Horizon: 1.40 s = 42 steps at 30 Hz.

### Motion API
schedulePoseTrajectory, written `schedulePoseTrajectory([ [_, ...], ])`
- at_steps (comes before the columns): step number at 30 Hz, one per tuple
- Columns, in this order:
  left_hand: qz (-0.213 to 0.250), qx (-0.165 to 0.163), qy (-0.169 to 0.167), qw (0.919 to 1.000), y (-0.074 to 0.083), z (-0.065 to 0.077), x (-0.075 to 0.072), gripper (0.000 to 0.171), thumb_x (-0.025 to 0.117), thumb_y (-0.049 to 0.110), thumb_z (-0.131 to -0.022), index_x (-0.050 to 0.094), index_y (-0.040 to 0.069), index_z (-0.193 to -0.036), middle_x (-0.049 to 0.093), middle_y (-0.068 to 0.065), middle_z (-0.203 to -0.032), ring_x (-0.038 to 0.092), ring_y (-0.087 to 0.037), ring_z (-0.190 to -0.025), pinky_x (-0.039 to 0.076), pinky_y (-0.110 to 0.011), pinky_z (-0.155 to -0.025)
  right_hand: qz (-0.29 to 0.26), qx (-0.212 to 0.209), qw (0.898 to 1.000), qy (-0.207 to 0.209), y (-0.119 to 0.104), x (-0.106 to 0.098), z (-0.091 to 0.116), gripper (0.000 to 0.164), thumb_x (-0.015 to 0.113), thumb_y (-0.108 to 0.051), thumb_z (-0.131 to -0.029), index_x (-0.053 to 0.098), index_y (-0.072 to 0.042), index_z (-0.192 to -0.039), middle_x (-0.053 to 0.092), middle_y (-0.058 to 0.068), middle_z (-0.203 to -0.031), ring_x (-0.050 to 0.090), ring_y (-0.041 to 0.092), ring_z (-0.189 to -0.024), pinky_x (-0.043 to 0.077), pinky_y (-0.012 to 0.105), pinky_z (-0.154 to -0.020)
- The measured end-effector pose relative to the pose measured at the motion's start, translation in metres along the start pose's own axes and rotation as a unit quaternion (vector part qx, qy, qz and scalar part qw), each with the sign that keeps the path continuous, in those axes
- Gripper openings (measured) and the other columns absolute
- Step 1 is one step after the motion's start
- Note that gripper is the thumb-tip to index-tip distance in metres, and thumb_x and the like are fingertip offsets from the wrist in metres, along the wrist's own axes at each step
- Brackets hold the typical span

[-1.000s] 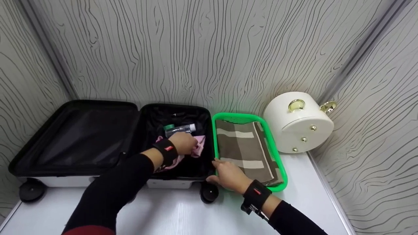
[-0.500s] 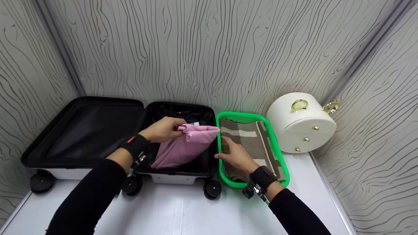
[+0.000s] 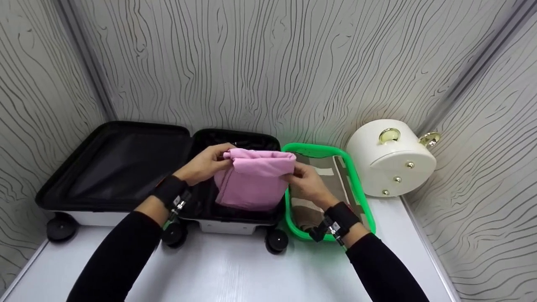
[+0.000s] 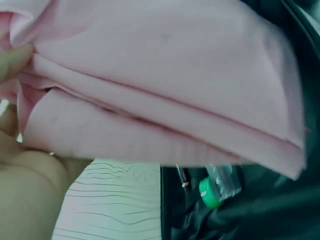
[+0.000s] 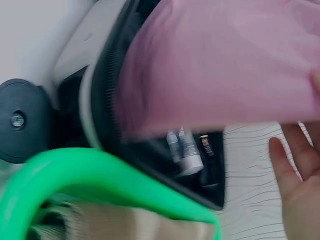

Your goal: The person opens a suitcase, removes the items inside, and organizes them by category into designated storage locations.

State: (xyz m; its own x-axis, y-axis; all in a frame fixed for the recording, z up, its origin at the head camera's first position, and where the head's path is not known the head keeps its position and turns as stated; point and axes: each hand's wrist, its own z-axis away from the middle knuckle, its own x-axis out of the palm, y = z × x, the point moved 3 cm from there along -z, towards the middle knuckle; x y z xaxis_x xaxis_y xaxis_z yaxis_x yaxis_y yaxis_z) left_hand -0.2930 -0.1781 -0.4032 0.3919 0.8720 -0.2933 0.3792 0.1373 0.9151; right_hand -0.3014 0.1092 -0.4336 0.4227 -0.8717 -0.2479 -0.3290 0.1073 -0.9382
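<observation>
A folded pink cloth, perhaps a garment (image 3: 256,188), hangs over the right half of the open suitcase (image 3: 228,222). My left hand (image 3: 205,163) pinches its upper left corner, and the thumb shows on the fabric in the left wrist view. At the upper right corner, my right hand (image 3: 308,182) holds the cloth between thumb and fingers. Beneath the fabric, a clear bottle with a green cap (image 4: 211,192) lies in the black lining. A white-capped clear bottle (image 5: 190,157) shows in the right wrist view, near a slim black item (image 5: 206,145).
Touching or close to the suitcase's right side is a green basket (image 3: 365,201) with a folded brown and beige striped cloth (image 3: 325,172). A white round case with gold fittings (image 3: 390,159) lies farther right. The suitcase's other half (image 3: 121,167) lies open at left.
My left hand has lifted the pink cloth up out of the suitcase. My right hand has left the basket's edge and taken the cloth's right corner.
</observation>
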Motion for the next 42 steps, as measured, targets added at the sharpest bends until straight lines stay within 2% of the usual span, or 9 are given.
schedulePoseTrajectory([
  [4,0.099,-0.006,0.035,0.9945,0.003,-0.006,0.006,0.019,0.06,0.006,-0.097,0.061,0.004,-0.116,0.059,-0.007,-0.106,0.055,-0.015,-0.09,0.048,-0.024,-0.074,0.033,-0.047,0.997,0.053,-0.031,-0.014,-0.001,0.03,0.065,0.002,-0.091,0.063,0.007,-0.121,0.068,0.015,-0.111,0.064,0.017,-0.097,0.053,0.027,-0.082],
  [9,0.115,-0.005,0.11,0.9873,0.013,-0.027,0.022,0.03,0.061,0.004,-0.095,0.058,0.004,-0.125,0.062,-0.011,-0.113,0.059,-0.018,-0.098,0.05,-0.029,-0.084,0.088,-0.044,0.989,0.114,-0.059,-0.039,0.002,0.027,0.067,0.002,-0.09,0.065,0.011,-0.115,0.069,0.018,-0.101,0.065,0.017,-0.087,0.054,0.026,-0.075],
  [15,0.139,-0.014,0.164,0.9765,0.018,-0.064,0.06,0.03,0.062,0.0,-0.094,0.058,-0.002,-0.124,0.064,-0.011,-0.109,0.06,-0.016,-0.098,0.051,-0.029,-0.087,0.101,-0.007,0.983,0.15,-0.06,-0.083,0.017,0.035,0.072,-0.014,-0.09,0.066,0.004,-0.119,0.07,0.014,-0.099,0.065,0.018,-0.085,0.055,0.027,-0.074],
  [21,0.163,-0.045,0.157,0.973,0.013,-0.096,0.103,0.03,0.063,0.002,-0.093,0.06,-0.002,-0.122,0.065,-0.01,-0.101,0.06,-0.015,-0.092,0.052,-0.026,-0.082,0.074,0.056,0.979,0.181,-0.047,-0.124,0.038,0.039,0.073,-0.02,-0.09,0.065,0.006,-0.118,0.071,0.002,-0.09,0.064,0.013,-0.08,0.054,0.024,-0.068],
  [25,0.144,-0.103,0.158,0.9716,0.002,-0.106,0.12,0.032,0.065,0.006,-0.092,0.061,0.001,-0.124,0.066,-0.009,-0.098,0.061,-0.015,-0.089,0.052,-0.026,-0.077,0.047,0.122,0.976,0.175,-0.03,-0.138,0.043,0.043,0.072,-0.02,-0.091,0.061,0.009,-0.122,0.07,-0.004,-0.088,0.063,0.01,-0.081,0.054,0.022,-0.069],
  [31,0.108,-0.168,0.18,0.9632,-0.026,-0.116,0.14,0.03,0.066,0.005,-0.091,0.062,-0.002,-0.12,0.064,-0.005,-0.093,0.059,-0.013,-0.082,0.051,-0.023,-0.074,0.046,0.192,0.97,0.142,0.011,-0.148,0.04,0.049,0.069,-0.021,-0.093,0.056,0.013,-0.127,0.067,0.002,-0.098,0.063,0.012,-0.086,0.055,0.026,-0.077],
  [34,0.075,-0.188,0.199,0.9589,-0.04,-0.117,0.144,0.026,0.064,0.004,-0.091,0.063,-0.003,-0.117,0.064,-0.005,-0.091,0.059,-0.014,-0.081,0.05,-0.023,-0.073,0.08,0.204,0.966,0.138,0.031,-0.149,0.033,0.049,0.069,-0.023,-0.093,0.057,0.011,-0.127,0.067,0.007,-0.101,0.063,0.012,-0.085,0.055,0.026,-0.075],
  [37,0.016,-0.198,0.21,0.9572,-0.049,-0.116,0.146,0.029,0.063,0.006,-0.092,0.062,-0.003,-0.12,0.067,-0.009,-0.1,0.061,-0.018,-0.09,0.051,-0.026,-0.078,0.131,0.207,0.957,0.153,0.05,-0.147,0.026,0.045,0.069,-0.022,-0.093,0.06,0.009,-0.125,0.069,0.013,-0.103,0.063,0.013,-0.082,0.054,0.024,-0.072],
  [42,-0.062,-0.203,0.18,0.9605,-0.052,-0.113,0.156,0.045,0.063,0.011,-0.092,0.053,-0.006,-0.133,0.063,-0.02,-0.121,0.061,-0.029,-0.109,0.05,-0.036,-0.091,0.218,0.221,0.931,0.194,0.073,-0.143,0.02,0.037,0.066,-0.013,-0.092,0.061,0.01,-0.122,0.068,0.023,-0.105,0.064,0.02,-0.085,0.05,0.021,-0.066],
])
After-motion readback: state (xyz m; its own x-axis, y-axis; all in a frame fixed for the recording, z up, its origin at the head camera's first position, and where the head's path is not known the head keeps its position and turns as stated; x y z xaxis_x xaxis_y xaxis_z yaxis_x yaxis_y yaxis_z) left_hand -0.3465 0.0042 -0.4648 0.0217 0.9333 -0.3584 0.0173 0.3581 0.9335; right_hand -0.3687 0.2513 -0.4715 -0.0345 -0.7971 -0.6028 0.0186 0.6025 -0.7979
